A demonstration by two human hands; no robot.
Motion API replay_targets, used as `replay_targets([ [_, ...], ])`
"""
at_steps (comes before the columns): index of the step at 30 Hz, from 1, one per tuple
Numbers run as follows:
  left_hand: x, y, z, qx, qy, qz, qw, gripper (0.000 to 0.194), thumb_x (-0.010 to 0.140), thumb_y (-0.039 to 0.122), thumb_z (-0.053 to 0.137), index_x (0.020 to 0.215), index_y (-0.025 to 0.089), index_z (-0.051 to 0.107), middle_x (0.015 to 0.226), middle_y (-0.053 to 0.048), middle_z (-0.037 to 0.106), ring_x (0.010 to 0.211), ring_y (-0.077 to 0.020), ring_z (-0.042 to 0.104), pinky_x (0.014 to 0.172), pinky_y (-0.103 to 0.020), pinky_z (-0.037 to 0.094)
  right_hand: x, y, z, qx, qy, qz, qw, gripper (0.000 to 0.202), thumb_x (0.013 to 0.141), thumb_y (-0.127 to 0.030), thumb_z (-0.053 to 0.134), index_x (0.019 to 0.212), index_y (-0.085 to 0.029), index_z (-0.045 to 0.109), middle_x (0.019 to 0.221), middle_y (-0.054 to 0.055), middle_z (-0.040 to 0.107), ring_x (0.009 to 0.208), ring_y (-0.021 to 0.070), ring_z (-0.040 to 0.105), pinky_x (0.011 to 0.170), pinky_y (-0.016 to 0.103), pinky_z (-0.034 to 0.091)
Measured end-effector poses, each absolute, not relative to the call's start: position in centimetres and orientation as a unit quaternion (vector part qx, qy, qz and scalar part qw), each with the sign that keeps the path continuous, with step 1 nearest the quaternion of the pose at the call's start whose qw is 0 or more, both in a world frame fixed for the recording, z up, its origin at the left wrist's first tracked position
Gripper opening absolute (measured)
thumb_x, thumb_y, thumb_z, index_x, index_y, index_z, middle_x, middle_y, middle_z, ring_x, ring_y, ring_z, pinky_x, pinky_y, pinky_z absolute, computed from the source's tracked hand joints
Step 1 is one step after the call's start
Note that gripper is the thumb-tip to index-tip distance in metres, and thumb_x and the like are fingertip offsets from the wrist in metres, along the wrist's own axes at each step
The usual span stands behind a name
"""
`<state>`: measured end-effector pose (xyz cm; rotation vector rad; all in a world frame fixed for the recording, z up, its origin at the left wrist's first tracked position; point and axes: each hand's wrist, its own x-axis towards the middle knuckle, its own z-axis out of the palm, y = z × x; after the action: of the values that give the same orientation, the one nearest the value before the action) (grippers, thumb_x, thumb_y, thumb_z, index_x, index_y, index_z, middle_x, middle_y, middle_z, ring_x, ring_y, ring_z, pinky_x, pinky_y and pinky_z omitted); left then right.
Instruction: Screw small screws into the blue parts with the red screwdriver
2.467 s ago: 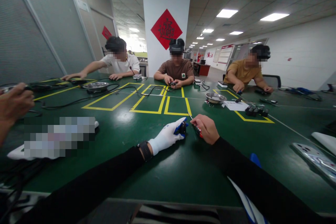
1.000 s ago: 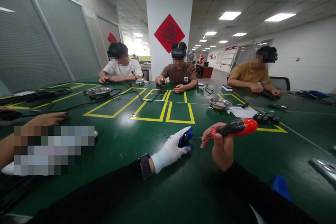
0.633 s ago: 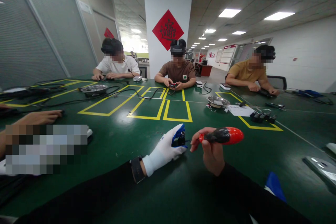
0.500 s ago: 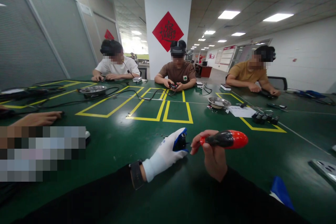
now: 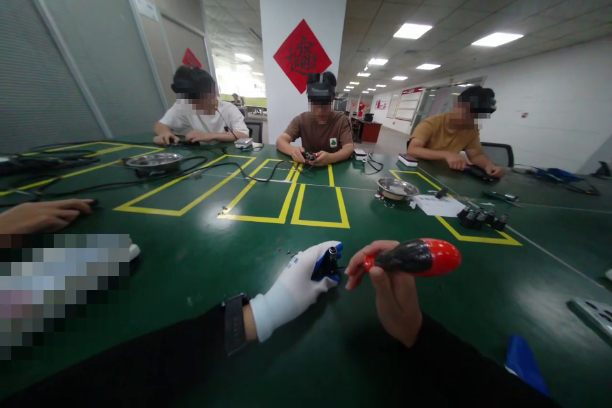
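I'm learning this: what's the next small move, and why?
Probably ease the red-and-black, bulbous-handled screwdriver toward the small black, round-topped part: the bare right hand points it that way, the white-and-blue gloved left hand holds the part, but tip contact is unclear.

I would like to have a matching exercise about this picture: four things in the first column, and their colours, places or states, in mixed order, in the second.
Things:
1. tool handle
2. left hand
3. paper sheet
4. right hand

Descriptions:
A. bare, ungloved
B. on the table, beside a metal bowl
C. red and black
D. wearing a white-and-blue glove

Right pairs: 1-C, 2-D, 3-B, 4-A
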<state>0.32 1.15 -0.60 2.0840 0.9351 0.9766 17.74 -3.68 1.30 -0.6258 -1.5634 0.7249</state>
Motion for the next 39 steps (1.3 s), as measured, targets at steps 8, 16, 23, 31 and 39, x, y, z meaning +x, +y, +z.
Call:
replay_targets([
  [8,0.4,1.1,-0.7,0.764,0.363,0.378,0.376,0.051,0.078,0.020,0.063,0.127,0.022,0.053,0.127,-0.007,0.059,0.117,-0.0231,0.055,0.105,-0.040,0.041,18.7,-5.1,1.6,-0.313,-0.675,0.361,0.561,0.023,0.096,-0.027,0.039,0.119,-0.028,0.042,0.095,0.003,0.063,0.081,0.0165,0.066,0.077,0.035,0.054],
  [16,0.6,1.3,-0.5,0.770,0.384,0.370,0.352,0.043,0.075,0.019,0.064,0.118,0.021,0.058,0.117,-0.005,0.065,0.109,-0.0228,0.060,0.099,-0.038,0.046,18.7,-5.2,2.1,-0.263,-0.615,0.466,0.580,0.017,0.083,-0.022,0.065,0.094,-0.025,0.053,0.088,0.002,0.070,0.068,0.0158,0.069,0.062,0.030,0.058],
  [23,0.6,1.1,-0.3,0.764,0.390,0.360,0.366,0.041,0.077,0.020,0.063,0.118,0.022,0.058,0.116,-0.005,0.064,0.108,-0.0222,0.059,0.098,-0.037,0.046,18.3,-5.8,2.3,-0.296,-0.607,0.450,0.583,0.021,0.089,-0.021,0.056,0.110,-0.026,0.055,0.098,0.006,0.070,0.079,0.0171,0.070,0.073,0.035,0.058],
  [31,0.8,1.2,-0.3,0.765,0.367,0.367,0.381,0.036,0.075,0.018,0.064,0.111,0.020,0.059,0.108,-0.005,0.066,0.100,-0.0209,0.061,0.092,-0.035,0.048,18.1,-5.5,2.6,-0.276,-0.583,0.461,0.610,0.029,0.076,-0.012,0.070,0.089,-0.028,0.049,0.080,-0.004,0.069,0.051,0.0085,0.060,0.044,0.018,0.049],
  [39,0.6,1.1,0.1,0.757,0.375,0.347,0.406,0.034,0.076,0.022,0.063,0.110,0.021,0.059,0.101,-0.004,0.067,0.094,-0.0212,0.063,0.089,-0.036,0.050,19.6,-4.9,2.9,-0.359,-0.615,0.358,0.604,0.019,0.085,-0.029,0.061,0.104,-0.025,0.060,0.103,0.008,0.065,0.082,0.0198,0.066,0.075,0.038,0.056],
])
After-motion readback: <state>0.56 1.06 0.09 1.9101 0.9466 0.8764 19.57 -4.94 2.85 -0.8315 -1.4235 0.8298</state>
